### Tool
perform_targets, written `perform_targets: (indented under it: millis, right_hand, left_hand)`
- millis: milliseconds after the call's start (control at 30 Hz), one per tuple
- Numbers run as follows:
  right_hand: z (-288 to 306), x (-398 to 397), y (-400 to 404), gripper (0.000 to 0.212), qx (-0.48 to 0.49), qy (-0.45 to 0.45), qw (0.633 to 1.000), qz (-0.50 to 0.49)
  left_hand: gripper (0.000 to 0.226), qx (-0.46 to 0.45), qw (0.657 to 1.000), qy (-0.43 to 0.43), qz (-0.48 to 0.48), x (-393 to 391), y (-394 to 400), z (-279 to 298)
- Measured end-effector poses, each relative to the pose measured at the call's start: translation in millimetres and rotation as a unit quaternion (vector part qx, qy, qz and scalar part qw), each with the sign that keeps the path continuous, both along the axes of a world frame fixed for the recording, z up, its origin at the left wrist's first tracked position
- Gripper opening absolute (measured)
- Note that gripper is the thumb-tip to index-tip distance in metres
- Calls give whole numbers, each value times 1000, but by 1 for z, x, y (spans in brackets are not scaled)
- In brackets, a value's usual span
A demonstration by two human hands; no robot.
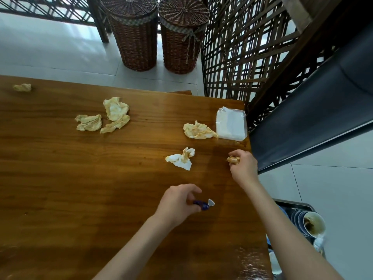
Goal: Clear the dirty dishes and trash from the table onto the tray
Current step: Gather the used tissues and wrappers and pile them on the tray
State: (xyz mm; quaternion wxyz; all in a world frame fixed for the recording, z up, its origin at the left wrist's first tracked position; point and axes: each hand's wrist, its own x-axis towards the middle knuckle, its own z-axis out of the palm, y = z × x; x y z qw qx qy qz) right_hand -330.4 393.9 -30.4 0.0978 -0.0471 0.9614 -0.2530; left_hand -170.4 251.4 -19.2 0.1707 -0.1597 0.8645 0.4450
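A small stained wad of tissue [233, 159] is gripped in the curled fingers [237, 153] of the right hand [245, 165], close to the right edge of the wooden counter [80, 188]. A blue wrapper [202, 204] with a silvery end is pinched by the left hand [178, 203], low over the counter's near part.

Soiled, crumpled napkins are scattered across the counter: one [180, 158] lies just left of the right hand, a larger one [198, 131] is seen farther back, touching a clear pack of white napkins [231, 123] at the far right corner. A cluster of three [105, 118] is spread near the middle, and a small one [22, 87] sits alone at the far left.

The tray [302, 205] is seen below the counter's right edge, partly hidden by the right forearm; stacked dark dishes [297, 217] and a dirty white bowl [313, 223] are held in it.

Beyond the counter, two lidded wicker baskets [157, 35] stand on the tiled floor beside a dark lattice screen [242, 63].
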Motion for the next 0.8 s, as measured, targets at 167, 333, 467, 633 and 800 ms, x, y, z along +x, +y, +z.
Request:
perform_targets:
  millis: [167,333,467,633,800]
  right_hand:
    - [12,-2,6,30,-34,-7,999,3]
    - [20,-4,12,30,-39,-15,999,-2]
    - [22,0,10,30,-49,-21,999,1]
    - [26,1,2,29,-63,-17,998,14]
    - [30,-5,-9,29,-58,-6,998,25]
  left_hand:
    - [57,-56,995,14,-84,-26,24,-9]
    - [29,-153,977,80,-128,-31,37,-12]
    - [19,-163,976,104,-99,-25,39,-15]
    - [12,-97,990,104,-5,-29,18,-6]
    - [12,-126,973,131,139,-58,-36,0]
